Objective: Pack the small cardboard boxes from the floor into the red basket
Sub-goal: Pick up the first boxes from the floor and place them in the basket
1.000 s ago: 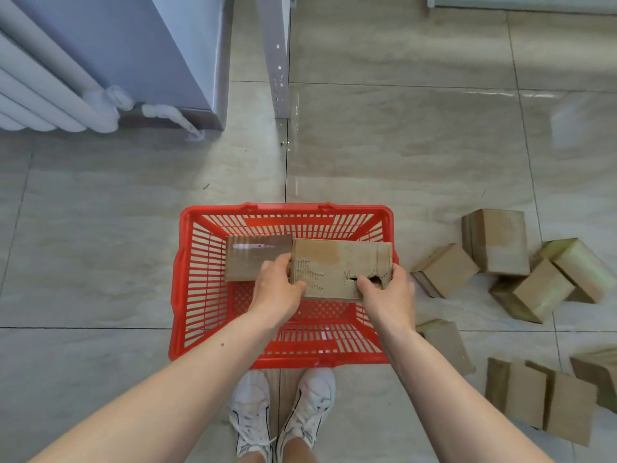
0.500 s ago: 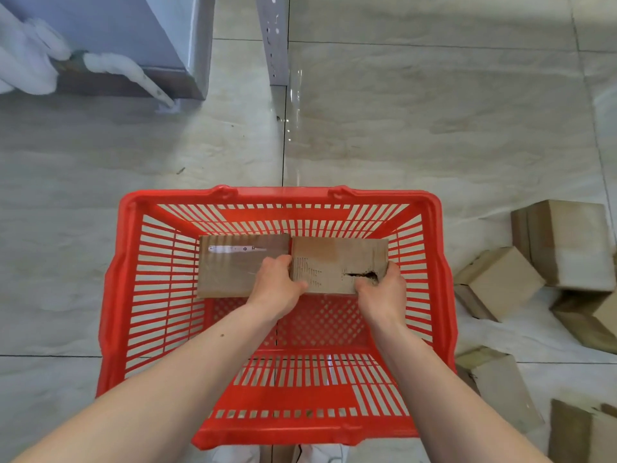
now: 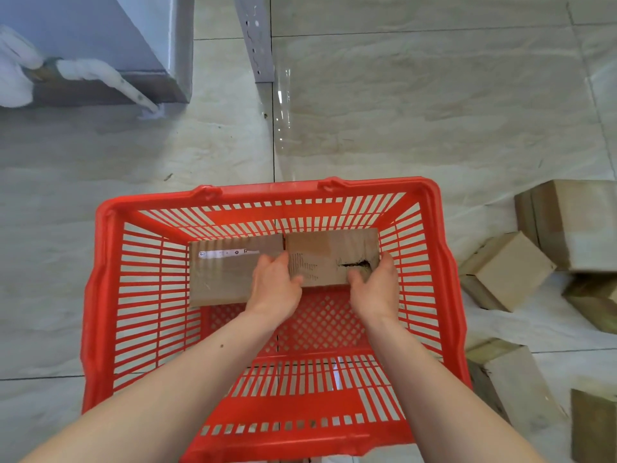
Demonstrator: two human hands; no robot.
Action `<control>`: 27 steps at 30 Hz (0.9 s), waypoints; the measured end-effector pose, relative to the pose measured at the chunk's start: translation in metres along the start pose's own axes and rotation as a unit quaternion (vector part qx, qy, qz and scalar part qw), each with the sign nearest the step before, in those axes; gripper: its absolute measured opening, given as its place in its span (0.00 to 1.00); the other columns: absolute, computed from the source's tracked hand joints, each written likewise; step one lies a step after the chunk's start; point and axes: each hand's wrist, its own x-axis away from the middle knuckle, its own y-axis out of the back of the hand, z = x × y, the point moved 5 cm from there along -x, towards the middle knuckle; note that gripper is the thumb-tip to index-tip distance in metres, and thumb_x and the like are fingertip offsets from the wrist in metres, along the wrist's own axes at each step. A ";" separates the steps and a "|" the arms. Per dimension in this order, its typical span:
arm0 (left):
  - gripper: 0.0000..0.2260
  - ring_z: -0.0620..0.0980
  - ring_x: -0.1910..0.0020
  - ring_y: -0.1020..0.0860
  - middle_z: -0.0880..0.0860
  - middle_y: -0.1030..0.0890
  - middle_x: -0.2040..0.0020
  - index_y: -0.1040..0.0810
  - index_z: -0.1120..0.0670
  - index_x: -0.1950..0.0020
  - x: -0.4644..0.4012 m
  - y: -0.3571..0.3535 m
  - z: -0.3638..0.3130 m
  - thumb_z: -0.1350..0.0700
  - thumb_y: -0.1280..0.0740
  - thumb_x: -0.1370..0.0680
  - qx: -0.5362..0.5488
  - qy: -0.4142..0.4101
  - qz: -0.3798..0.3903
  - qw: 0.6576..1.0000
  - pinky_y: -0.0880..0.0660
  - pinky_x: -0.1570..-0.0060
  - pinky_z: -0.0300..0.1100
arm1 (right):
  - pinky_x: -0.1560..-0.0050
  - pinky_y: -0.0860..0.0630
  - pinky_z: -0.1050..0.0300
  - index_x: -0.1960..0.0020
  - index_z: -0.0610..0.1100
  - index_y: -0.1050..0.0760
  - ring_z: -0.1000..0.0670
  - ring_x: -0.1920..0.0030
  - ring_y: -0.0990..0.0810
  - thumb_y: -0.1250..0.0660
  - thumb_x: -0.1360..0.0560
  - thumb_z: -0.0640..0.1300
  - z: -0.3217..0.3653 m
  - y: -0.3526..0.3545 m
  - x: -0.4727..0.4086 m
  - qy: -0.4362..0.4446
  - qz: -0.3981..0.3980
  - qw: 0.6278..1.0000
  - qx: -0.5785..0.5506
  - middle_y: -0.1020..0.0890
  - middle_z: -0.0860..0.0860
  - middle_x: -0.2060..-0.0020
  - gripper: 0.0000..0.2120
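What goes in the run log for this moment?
stage: placing | both hands: left hand, right hand on torn brown cardboard box | beside taped box | in red plastic basket

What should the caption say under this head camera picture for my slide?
Two bare hands lower a torn cardboard box into a red plastic basket.

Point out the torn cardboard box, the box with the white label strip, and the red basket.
torn cardboard box (image 3: 329, 253): head view, top face, left of the tear.
box with the white label strip (image 3: 222, 279): head view, bare top face below the strip.
red basket (image 3: 267, 189): head view, far rim.
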 end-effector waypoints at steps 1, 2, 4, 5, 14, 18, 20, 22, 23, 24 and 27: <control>0.20 0.56 0.34 0.29 0.56 0.28 0.37 0.31 0.53 0.28 0.006 0.004 -0.002 0.55 0.36 0.20 -0.001 0.000 -0.002 1.000 0.31 0.33 0.51 | 0.28 0.29 0.43 0.24 0.42 0.38 0.45 0.26 0.30 0.31 0.22 0.41 0.003 0.005 0.008 0.002 0.000 1.000 0.003 0.29 0.45 0.28 0.29; 0.20 0.55 0.35 0.28 0.55 0.27 0.37 0.31 0.53 0.28 0.014 0.009 -0.004 0.54 0.36 0.20 -0.001 0.001 -0.004 1.000 0.30 0.36 0.50 | 0.28 0.29 0.44 0.24 0.41 0.39 0.44 0.26 0.31 0.31 0.22 0.41 0.007 0.012 0.017 0.003 0.001 1.000 0.009 0.29 0.44 0.28 0.29; 0.20 0.54 0.39 0.25 0.54 0.26 0.38 0.31 0.53 0.28 0.035 0.019 -0.011 0.53 0.37 0.20 0.003 0.007 -0.005 1.000 0.27 0.42 0.49 | 0.28 0.29 0.45 0.25 0.41 0.37 0.45 0.27 0.29 0.31 0.22 0.42 0.017 0.027 0.041 0.005 0.006 1.000 0.013 0.28 0.45 0.29 0.28; 0.20 0.54 0.40 0.25 0.53 0.26 0.38 0.31 0.53 0.28 0.048 0.024 -0.016 0.52 0.38 0.20 0.003 0.010 -0.004 1.000 0.26 0.43 0.48 | 0.28 0.29 0.45 0.26 0.41 0.36 0.45 0.28 0.29 0.31 0.22 0.42 0.022 0.037 0.053 0.007 0.010 1.000 0.012 0.27 0.45 0.30 0.27; 0.22 0.52 0.38 0.23 0.50 0.20 0.38 0.29 0.53 0.28 0.165 0.084 -0.096 0.48 0.38 0.21 -0.004 -0.009 0.017 1.000 0.28 0.38 0.48 | 0.32 0.29 0.49 0.29 0.44 0.33 0.45 0.34 0.24 0.31 0.24 0.47 0.067 0.154 0.164 -0.027 0.015 1.000 -0.005 0.24 0.46 0.33 0.25; 0.20 0.52 0.38 0.23 0.50 0.20 0.39 0.28 0.51 0.29 0.205 0.099 -0.143 0.48 0.38 0.21 -0.002 -0.050 0.031 0.998 0.29 0.38 0.46 | 0.35 0.28 0.51 0.32 0.44 0.31 0.46 0.36 0.22 0.29 0.26 0.47 0.077 0.206 0.194 -0.043 0.000 0.999 -0.028 0.21 0.47 0.37 0.25; 0.20 0.53 0.39 0.23 0.51 0.20 0.39 0.28 0.52 0.30 0.222 0.098 -0.166 0.48 0.38 0.21 -0.010 -0.068 0.031 0.997 0.28 0.39 0.46 | 0.35 0.28 0.52 0.33 0.43 0.30 0.46 0.36 0.23 0.29 0.26 0.47 0.077 0.232 0.203 -0.050 -0.017 0.998 -0.037 0.22 0.47 0.37 0.24; 0.20 0.53 0.40 0.23 0.52 0.21 0.39 0.27 0.53 0.32 0.236 0.094 -0.187 0.48 0.37 0.22 -0.009 -0.082 0.028 0.996 0.28 0.41 0.46 | 0.34 0.28 0.50 0.34 0.44 0.30 0.46 0.36 0.23 0.30 0.26 0.48 0.072 0.255 0.209 -0.060 -0.030 0.996 -0.054 0.22 0.47 0.36 0.23; 0.19 0.53 0.40 0.23 0.52 0.21 0.39 0.26 0.53 0.33 0.243 0.090 -0.196 0.48 0.37 0.22 -0.004 -0.086 0.029 0.996 0.29 0.41 0.45 | 0.34 0.28 0.49 0.34 0.44 0.30 0.47 0.37 0.23 0.30 0.26 0.48 0.069 0.265 0.211 -0.064 -0.035 0.995 -0.063 0.22 0.47 0.37 0.22; 0.19 0.53 0.40 0.23 0.52 0.21 0.39 0.26 0.53 0.33 0.250 0.084 -0.205 0.48 0.37 0.22 -0.002 -0.089 0.032 0.995 0.29 0.41 0.45 | 0.35 0.27 0.49 0.34 0.44 0.30 0.47 0.38 0.22 0.30 0.25 0.47 0.064 0.276 0.213 -0.068 -0.038 0.994 -0.071 0.22 0.47 0.37 0.22; 0.20 0.53 0.40 0.22 0.51 0.21 0.40 0.26 0.54 0.33 0.267 0.061 -0.227 0.48 0.37 0.23 -0.007 -0.089 0.050 0.995 0.28 0.38 0.48 | 0.37 0.27 0.52 0.34 0.45 0.30 0.48 0.41 0.21 0.31 0.25 0.46 0.045 0.309 0.214 -0.078 -0.038 0.992 -0.093 0.22 0.49 0.38 0.21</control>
